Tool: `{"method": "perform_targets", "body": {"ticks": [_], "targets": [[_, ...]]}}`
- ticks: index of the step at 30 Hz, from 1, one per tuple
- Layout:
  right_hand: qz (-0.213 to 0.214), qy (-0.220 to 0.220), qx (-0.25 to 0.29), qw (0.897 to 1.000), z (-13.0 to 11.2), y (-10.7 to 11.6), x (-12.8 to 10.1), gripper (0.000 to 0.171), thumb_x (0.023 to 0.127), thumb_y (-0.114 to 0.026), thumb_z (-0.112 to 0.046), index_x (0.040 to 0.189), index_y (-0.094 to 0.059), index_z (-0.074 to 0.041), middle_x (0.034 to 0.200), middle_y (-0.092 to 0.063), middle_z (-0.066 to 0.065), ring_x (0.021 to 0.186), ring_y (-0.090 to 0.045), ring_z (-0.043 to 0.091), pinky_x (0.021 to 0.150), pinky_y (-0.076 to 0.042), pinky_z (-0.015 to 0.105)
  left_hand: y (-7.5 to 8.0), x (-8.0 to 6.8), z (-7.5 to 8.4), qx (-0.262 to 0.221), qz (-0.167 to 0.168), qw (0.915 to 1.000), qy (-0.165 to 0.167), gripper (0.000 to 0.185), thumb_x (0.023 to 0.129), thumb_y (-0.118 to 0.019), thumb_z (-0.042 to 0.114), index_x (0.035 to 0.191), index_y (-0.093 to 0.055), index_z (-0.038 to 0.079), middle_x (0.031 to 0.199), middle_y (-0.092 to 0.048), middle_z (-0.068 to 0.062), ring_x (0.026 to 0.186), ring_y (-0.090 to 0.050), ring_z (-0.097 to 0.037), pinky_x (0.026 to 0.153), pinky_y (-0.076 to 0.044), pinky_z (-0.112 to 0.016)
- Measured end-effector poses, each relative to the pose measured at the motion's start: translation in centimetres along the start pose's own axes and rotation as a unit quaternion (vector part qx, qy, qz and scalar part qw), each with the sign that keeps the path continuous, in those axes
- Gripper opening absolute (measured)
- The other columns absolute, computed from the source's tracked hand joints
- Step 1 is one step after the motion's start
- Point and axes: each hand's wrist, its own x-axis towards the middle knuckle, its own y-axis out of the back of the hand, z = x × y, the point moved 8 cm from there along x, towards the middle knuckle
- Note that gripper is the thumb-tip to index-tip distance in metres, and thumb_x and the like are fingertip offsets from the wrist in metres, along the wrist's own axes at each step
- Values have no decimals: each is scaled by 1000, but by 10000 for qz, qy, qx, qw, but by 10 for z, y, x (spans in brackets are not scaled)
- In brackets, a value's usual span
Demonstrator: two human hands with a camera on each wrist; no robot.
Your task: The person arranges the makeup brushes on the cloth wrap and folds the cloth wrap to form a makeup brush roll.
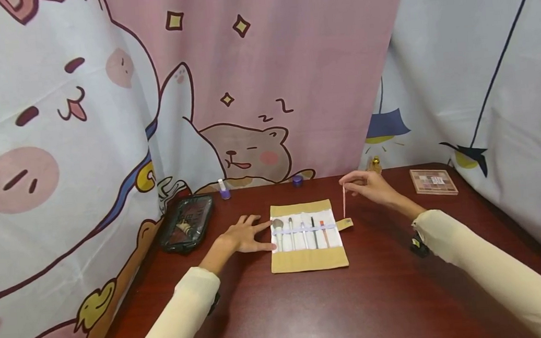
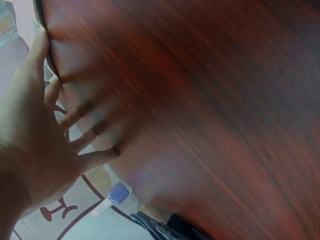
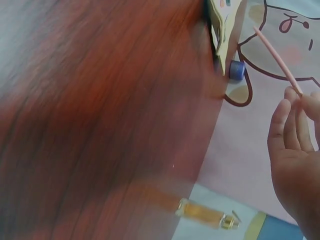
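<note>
Cartoon curtains hung behind a dark wooden table (image 1: 378,297), where a brush roll (image 1: 307,235) lay unrolled with brushes under its band. Seen from the head, the left hand (image 1: 244,236) lay flat, fingers spread, touching the roll's left edge; the right hand (image 1: 370,187) pinched the roll's pink tie string (image 1: 344,201) above its right side. A hard tug would likely drag the roll. Left wrist: the fingers (image 2: 75,117) were splayed straight on wood. Right wrist: the fingertips (image 3: 295,107) pinched the string.
</note>
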Motion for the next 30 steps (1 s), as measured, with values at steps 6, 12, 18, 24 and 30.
{"method": "perform_targets", "body": {"ticks": [6,12,18,24,30], "targets": [[-72,-102,65,9999,2,-19,13,21,101,-68,-9,119,-73,3,115,-73,22,97,-74,23,80,-61,42,-1,0,-1,-28,19,10000,-22,89,88,-49,85,163,-28,44,169,-23,-4,153,-23,-35,112,-38,-61],[-37,-132,-4,9999,2,-34,23,20,101,-69,-11,116,-75,1,114,-74,21,99,-75,26,81,-60,50,-1,2,-3,16,42,10000,-14,90,87,-48,87,163,-27,45,170,-23,-4,153,-22,-34,112,-37,-61],[-48,-216,-179,9996,4,-44,28,22,100,-71,-13,117,-76,1,115,-73,26,100,-74,39,80,-60,52,-2,3,-4,57,25,10000,12,91,86,-47,89,163,-25,46,170,-23,-3,153,-23,-33,112,-38,-61],[-145,-336,-386,9986,9,-53,30,19,101,-70,-11,117,-77,-3,111,-76,22,96,-74,40,81,-59,55,-1,4,-4,63,35,10000,28,90,86,-47,88,163,-26,46,170,-23,-3,153,-22,-33,113,-37,-61],[-272,-393,-474,9977,14,-60,27,23,101,-69,-10,120,-75,0,112,-75,24,90,-74,40,81,-57,60,-2,2,-3,22,-11,10000,34,90,87,-48,87,163,-25,46,170,-22,-3,154,-22,-32,113,-37,-61]]}}
